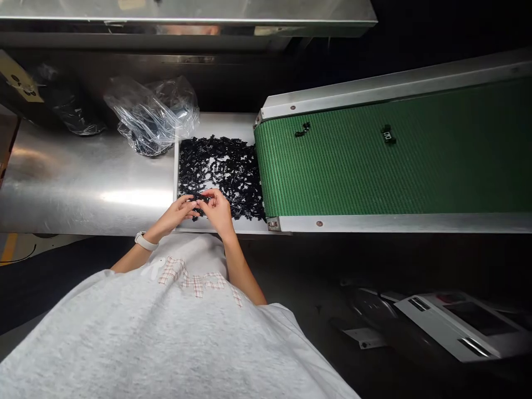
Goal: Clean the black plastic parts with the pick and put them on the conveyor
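Many small black plastic parts [241, 177] lie loosely spread in a white tray [216, 123]. Over the tray's near left corner, my left hand [179, 213] and my right hand [218, 213] meet, fingertips almost touching. Both are closed in a pinch around a small black plastic part [200, 198], whose exact shape is mostly covered by the fingers. More of the black parts lie just behind the fingertips.
A green conveyor belt [332, 166] adjoins the tray on the right, carrying a black piece [302, 130] and another black piece [388, 134]. A clear plastic bag [153, 113] with dark contents sits behind left on the steel table [83, 183]. A metal shelf [187, 11] overhangs the back.
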A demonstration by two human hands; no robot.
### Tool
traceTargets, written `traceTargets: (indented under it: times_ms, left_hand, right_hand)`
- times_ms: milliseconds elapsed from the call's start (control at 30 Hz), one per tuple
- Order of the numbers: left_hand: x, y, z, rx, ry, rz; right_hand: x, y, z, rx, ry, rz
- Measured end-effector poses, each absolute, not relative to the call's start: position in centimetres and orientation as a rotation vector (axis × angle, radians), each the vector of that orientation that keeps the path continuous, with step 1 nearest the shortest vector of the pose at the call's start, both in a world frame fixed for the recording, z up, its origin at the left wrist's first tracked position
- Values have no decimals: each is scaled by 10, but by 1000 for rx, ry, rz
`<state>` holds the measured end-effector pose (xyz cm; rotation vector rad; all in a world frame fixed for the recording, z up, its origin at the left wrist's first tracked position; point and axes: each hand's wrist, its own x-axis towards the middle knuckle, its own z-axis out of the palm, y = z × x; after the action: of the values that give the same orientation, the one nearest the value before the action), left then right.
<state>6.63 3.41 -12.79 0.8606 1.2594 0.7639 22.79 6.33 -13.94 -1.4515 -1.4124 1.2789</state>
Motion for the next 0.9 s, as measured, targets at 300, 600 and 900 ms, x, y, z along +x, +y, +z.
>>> traceTargets:
  times_ms: [300,600,900]
  left_hand:
    - [65,36,-129,895,1281,798]
    - [64,31,-135,992,1334,796]
    - [64,30,-134,1103,1358,823]
  right_hand:
    - [225,59,-138,-1395,-1294,1349]
    - [226,58,-153,-1353,-1226,1493]
    - [227,56,-153,-1300,-1088,1554]
